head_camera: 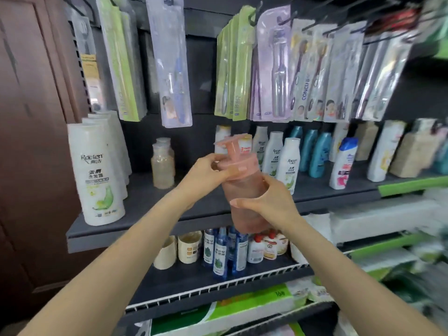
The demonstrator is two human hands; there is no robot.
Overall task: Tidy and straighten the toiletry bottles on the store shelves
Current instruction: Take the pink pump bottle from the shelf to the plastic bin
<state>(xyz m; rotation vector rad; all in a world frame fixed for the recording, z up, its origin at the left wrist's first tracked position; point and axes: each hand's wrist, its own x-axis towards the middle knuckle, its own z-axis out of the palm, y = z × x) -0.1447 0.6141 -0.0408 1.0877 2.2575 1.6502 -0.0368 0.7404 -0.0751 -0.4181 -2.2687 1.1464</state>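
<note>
While both hands grip a pink pump bottle [244, 190], white shampoo bottles [95, 175] line the dark shelf [150, 202].

The dark shelf [145, 204] carries white shampoo bottles [97, 175] (some teal [315, 154]).

Bare shelf [194, 202] patch between white bottles [97, 175] at left and white-green bottles [288, 163] at right; clear jars [163, 163] stand at its rear. Toothbrush packs [174, 69] hang low overhead.
</note>
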